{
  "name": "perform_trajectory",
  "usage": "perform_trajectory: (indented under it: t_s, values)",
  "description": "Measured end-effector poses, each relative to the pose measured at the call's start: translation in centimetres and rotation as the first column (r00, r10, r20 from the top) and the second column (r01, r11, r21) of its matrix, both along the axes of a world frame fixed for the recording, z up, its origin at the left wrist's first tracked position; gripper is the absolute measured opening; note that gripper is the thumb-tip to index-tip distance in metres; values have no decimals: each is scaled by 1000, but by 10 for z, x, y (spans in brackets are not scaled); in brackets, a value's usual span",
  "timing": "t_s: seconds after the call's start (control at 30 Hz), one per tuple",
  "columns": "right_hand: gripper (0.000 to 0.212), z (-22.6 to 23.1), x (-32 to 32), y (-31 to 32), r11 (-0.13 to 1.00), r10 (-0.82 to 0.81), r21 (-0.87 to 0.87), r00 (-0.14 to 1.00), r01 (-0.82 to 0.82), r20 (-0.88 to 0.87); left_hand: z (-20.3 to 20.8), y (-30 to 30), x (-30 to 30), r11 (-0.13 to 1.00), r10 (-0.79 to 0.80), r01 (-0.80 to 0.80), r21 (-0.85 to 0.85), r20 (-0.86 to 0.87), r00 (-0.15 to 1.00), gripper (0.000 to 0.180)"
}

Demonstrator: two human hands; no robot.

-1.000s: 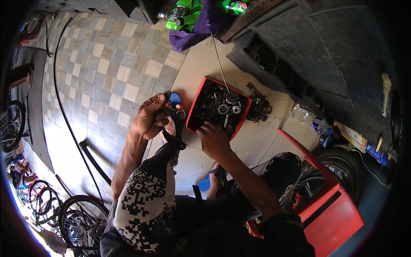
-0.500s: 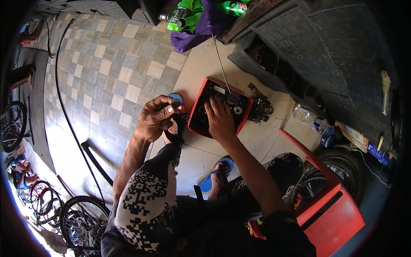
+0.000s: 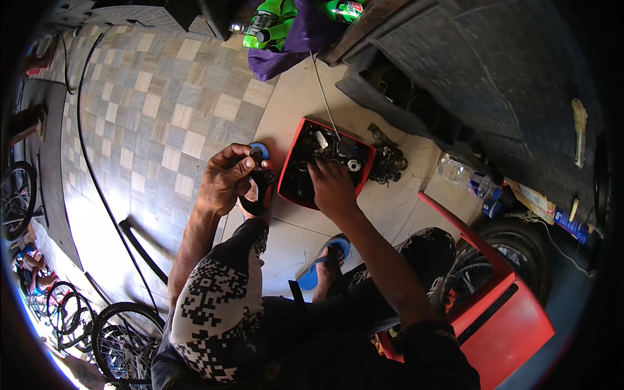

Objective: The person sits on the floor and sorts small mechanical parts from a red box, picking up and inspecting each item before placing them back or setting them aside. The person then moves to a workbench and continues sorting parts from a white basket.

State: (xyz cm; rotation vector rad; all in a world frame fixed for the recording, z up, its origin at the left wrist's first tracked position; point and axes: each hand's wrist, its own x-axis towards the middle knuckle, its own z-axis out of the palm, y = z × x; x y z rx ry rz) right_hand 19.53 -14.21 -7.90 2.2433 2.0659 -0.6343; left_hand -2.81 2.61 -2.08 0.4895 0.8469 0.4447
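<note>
Nearest in view, the person's knees in black-and-white patterned trousers (image 3: 218,312) are filling the lower middle, and a foot in a blue sandal (image 3: 323,263) is resting on the pale floor (image 3: 292,110) between them. To the right, a red plastic chair (image 3: 500,312) is standing beside a bicycle wheel (image 3: 513,250); at the lower left, more bicycle wheels (image 3: 123,338) are lying near a black hose (image 3: 140,250) that is trailing over the checkered tiles (image 3: 149,97). A little farther out, the left hand (image 3: 224,179) is gripping a small black mechanical part (image 3: 260,170), fingers curled around it, holding it above the floor just left of a red tray (image 3: 286,185). The right hand (image 3: 333,188) is reaching into the near side of that tray, its fingers bent down among the dark metal parts (image 3: 325,149) lying inside; whether it is pinching one of them cannot be told. Just right of the tray, a tangle of dark chain-like pieces (image 3: 389,161) is sitting on the floor, and a thin metal rod (image 3: 323,97) is running from the tray toward the far side. Farthest away, green bottles (image 3: 263,29) and a purple cloth (image 3: 296,42) are lying at the edge of the floor.
</note>
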Motion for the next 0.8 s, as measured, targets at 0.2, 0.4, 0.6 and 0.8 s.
perform_trajectory:
  t_s: [0.2,0.4,0.6,0.8]
  values:
    - [37,-29,-1,14,991,83,101,992,-92,96,2,-1,3,1000,-4,4,28,-18,1000,13]
    - [34,-16,3,-11,990,142,16,988,-143,52,7,1,2,998,-22,26,52,-62,998,15]
    - [28,5,-2,-18,995,96,-31,994,-98,-58,2,-2,-1,1000,-8,9,13,-89,996,16]
    - [20,-18,5,22,991,29,129,996,-39,80,0,-2,0,1000,-20,20,17,-43,999,16]
